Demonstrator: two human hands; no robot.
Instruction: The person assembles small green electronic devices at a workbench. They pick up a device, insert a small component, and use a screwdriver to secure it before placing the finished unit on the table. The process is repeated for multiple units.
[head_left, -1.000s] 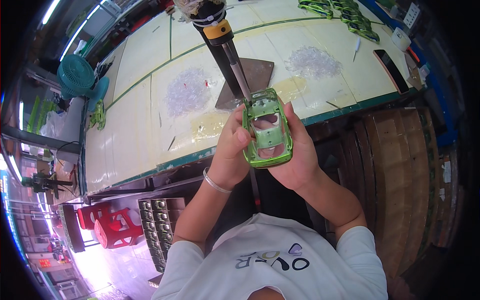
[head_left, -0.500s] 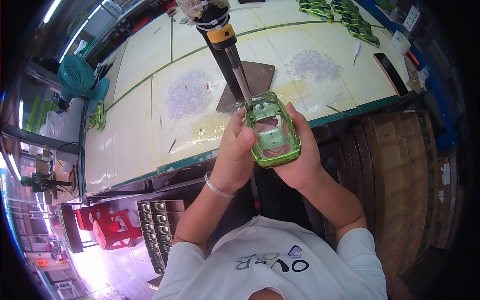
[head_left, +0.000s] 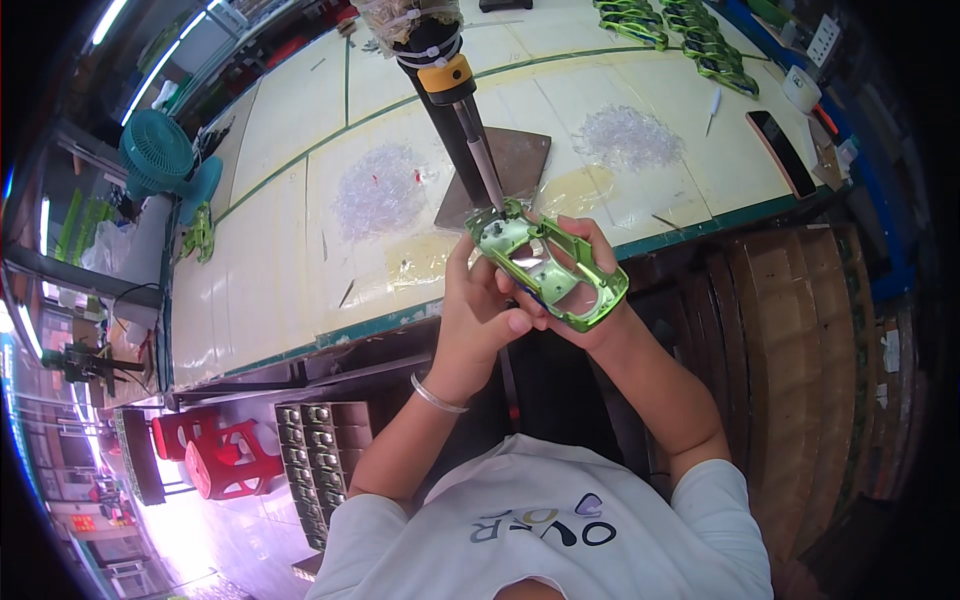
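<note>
Both hands hold a glossy green plastic toy car body shell (head_left: 547,262) just in front of the cream counter (head_left: 270,250), its hollow underside turned up. The left hand (head_left: 485,310) curls shut around the shell's near left edge, thumb pressed on the rim; the right hand (head_left: 590,280) wraps under and around its right side, fingers closed over the far edge. The shell's front end touches the tip of a hanging electric screwdriver with a black body and a yellow collar (head_left: 455,90). Behind it lies a brown square metal plate (head_left: 515,160). Two heaps of small clear plastic parts (head_left: 378,188) (head_left: 628,137) rest on the counter, a flat dark phone with an orange rim (head_left: 782,152) at its right end, more green shells (head_left: 690,35) at the far edge.
</note>
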